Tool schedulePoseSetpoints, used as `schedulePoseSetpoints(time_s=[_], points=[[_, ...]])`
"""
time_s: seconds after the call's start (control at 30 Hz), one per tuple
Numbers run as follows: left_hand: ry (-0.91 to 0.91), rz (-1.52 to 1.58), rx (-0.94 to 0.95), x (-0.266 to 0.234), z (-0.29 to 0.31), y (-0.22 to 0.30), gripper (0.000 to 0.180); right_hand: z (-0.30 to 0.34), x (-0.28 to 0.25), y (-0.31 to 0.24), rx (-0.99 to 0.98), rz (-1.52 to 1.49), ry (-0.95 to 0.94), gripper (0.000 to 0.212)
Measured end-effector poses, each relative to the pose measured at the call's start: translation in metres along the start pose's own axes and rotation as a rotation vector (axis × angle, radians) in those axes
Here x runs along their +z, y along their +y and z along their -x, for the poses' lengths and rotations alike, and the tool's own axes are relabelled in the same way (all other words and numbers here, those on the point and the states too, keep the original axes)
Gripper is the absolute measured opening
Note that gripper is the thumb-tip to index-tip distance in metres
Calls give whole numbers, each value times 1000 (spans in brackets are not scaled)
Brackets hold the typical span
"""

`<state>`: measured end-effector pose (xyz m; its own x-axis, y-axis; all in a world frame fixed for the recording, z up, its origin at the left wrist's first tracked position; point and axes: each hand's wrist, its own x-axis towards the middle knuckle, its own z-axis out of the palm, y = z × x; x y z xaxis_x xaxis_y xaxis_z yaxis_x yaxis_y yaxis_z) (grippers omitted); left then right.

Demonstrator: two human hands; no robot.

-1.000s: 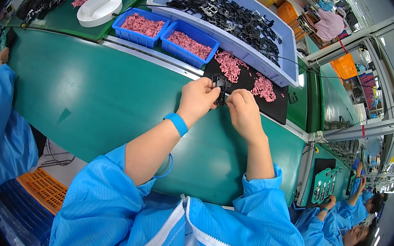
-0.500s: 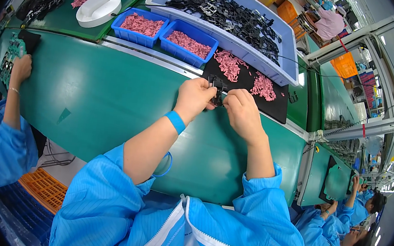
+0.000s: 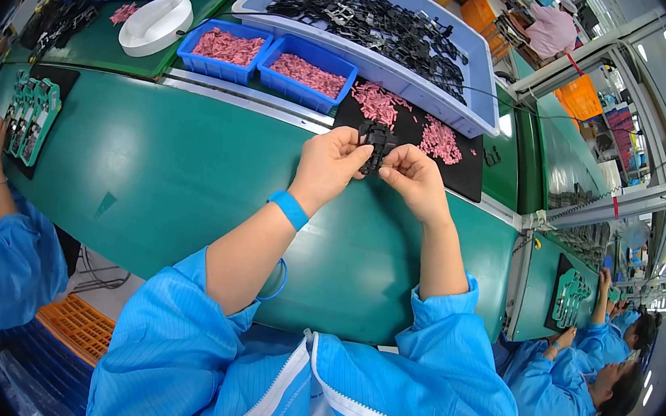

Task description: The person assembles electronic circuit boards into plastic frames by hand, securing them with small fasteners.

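Over the far edge of the green work surface, my left hand [image 3: 325, 162] grips a small black plastic frame part [image 3: 373, 146] between thumb and fingers. My right hand [image 3: 417, 183] pinches at the part's right side; whether a small piece is between those fingertips I cannot make out. Just beyond lies a black mat [image 3: 470, 179] with two loose heaps of small pink pieces, a left heap [image 3: 378, 103] and a right heap [image 3: 441, 141]. Behind the mat, a large pale blue-grey bin [image 3: 485, 114] holds many similar black parts.
Two small blue trays, a left tray [image 3: 214, 70] and a right tray [image 3: 300, 96], hold more pink pieces. A white fan [image 3: 153, 31] stands at the far left. Co-workers in blue sit on both sides, near a green fixture at left [image 3: 36, 121] and another at right [image 3: 571, 300].
The black part is turned to show more of its broad face, and my right fingers have shifted against it. At left, the co-worker's green fixture now lies on its dark mat.
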<state>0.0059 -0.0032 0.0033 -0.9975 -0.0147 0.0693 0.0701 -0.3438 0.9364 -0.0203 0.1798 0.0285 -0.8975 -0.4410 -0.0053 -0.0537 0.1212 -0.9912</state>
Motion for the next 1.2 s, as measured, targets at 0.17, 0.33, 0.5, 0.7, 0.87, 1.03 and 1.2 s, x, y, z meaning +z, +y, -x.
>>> schedulePoseSetpoints(time_s=[0.17, 0.33, 0.5, 0.7, 0.87, 1.03, 1.2], points=[[-3, 35, -13, 1, -2, -1, 11, 0, 0, -2, 26, -53, 15, 13], [38, 50, -95, 3, -3, 0, 11, 0, -6, 1, -67, 27, -18, 14], [107, -25, -184, -11, 0, -4, 11, -20, -87, 4, -158, 125, 504, 11], [36, -78, -211, 5, -4, -11, 10, -4, -242, 63, 106, 1127, 997, 20], [49, -87, -223, -3, -2, -7, 10, -8, -235, 48, 192, 1309, 660, 21], [62, -83, -188, -2, -4, -9, 10, -6, -222, 52, 124, 1722, 466, 19], [79, -51, -174, 6, -3, -8, 10, 18, -217, 27, -64, 1504, 895, 27]])
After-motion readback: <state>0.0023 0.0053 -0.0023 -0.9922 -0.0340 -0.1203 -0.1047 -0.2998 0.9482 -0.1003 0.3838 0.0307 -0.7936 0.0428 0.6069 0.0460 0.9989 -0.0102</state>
